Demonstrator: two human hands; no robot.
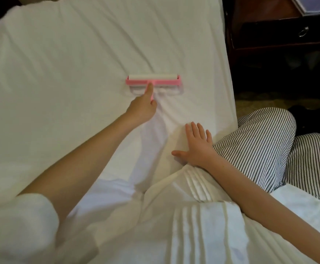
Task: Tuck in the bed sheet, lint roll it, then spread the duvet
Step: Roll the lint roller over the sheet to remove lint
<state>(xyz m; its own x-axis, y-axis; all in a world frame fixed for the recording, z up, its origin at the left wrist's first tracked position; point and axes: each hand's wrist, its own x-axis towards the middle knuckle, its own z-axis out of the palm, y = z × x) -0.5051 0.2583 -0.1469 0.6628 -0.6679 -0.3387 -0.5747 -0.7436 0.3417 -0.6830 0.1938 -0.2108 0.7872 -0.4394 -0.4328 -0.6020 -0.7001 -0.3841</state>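
White pleated fabric (193, 225) fills the bottom of the view, folded in long ridges; whether it is clothing or bedding cannot be told. Beside it at lower left a loose white sleeve (16, 225) covers the upper part of the left arm, which stretches bare across the bed. A knee in black-and-white striped trousers (265, 141) rests against the mattress edge at right.

The left hand (142, 109) grips the thin handle of a pink plastic lint roller (153, 80), its index finger laid straight along the handle and the other fingers curled round it. The roller's wide white head lies flat on the white cotton bed sheet (79, 63), near the middle of the bed and well apart from the other hand. The right hand (197, 147) presses palm-down on the sheet near the bed's edge, fingers straight and slightly spread, thumb out to the side.

Shallow diagonal creases run over the sheet. Past the bed's right edge stands a dark wooden nightstand (269, 35) with a metal ring pull (303, 32), above dim patterned carpet (260, 98).
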